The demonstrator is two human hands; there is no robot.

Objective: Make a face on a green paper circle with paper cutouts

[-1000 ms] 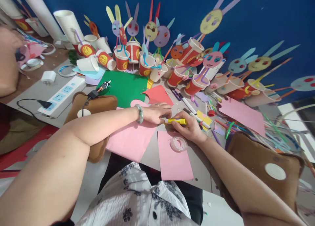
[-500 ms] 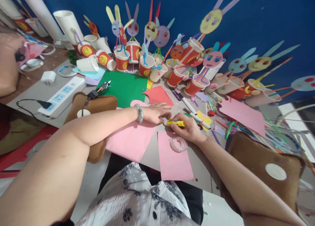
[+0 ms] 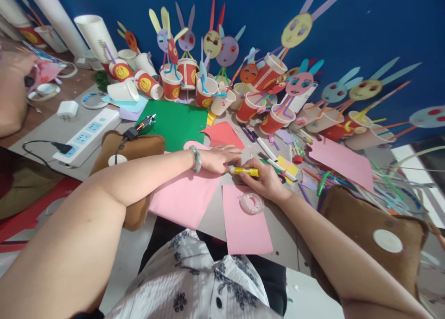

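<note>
My left hand (image 3: 222, 159), with a jade-coloured bangle at its wrist, lies palm down with fingers stretched over the tabletop and the edge of a large pink paper sheet (image 3: 187, 198). Its fingertips are close to the tip of a yellow glue stick (image 3: 247, 171). My right hand (image 3: 264, 180) is closed round this stick, whose pale end points left. What lies under the left fingers is hidden. A roll of clear tape (image 3: 252, 203) rests on a smaller pink sheet (image 3: 245, 233) just below my right hand.
Red-and-white paper cups (image 3: 207, 92) with paper rabbit figures line the blue wall. Green card (image 3: 177, 124) and red paper (image 3: 225, 134) lie ahead. Left are a power strip (image 3: 88, 136) and brown cushion (image 3: 139, 145); right, pens, scraps and another brown cushion (image 3: 361, 231). Someone's arm shows far left.
The glue stick and my right hand have shifted slightly left and away from me, toward my left fingertips. My left hand stays almost in place.
</note>
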